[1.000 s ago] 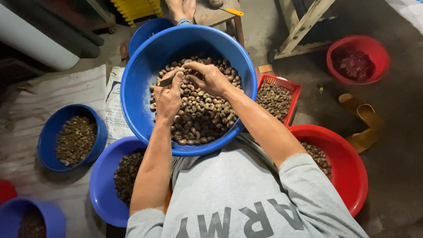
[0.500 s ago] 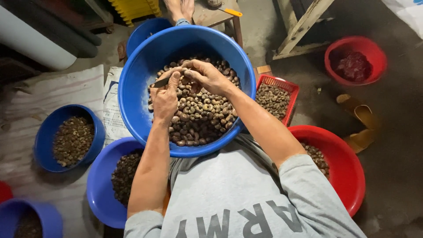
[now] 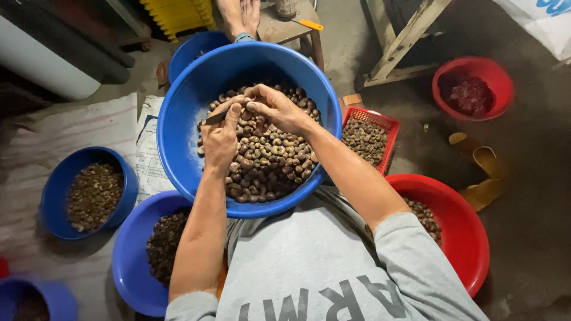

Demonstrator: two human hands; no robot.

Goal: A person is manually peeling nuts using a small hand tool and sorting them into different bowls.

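A: From the head camera, what is different from a second ago?

B: Little. The left hand (image 3: 219,138) and right hand (image 3: 279,110) have stayed together over the big blue basin (image 3: 178,137), but the small knife (image 3: 215,117) now points more toward the basin's left wall, and the whole scene has slid slightly lower in view.

A: How are the fingers set?

B: The left hand's fingers are curled shut round the knife's handle, thumb pressed along it. The right hand's fingertips are pinched closed on a single nut (image 3: 247,104), held just at the blade, above the heap of nuts (image 3: 267,160) in the basin.

A: So the work?

B: It looks like the same nut being cut or peeled; none seems dropped yet into the side bowls, the blue one (image 3: 50,196) on the left or the red basin (image 3: 470,238) on the right.
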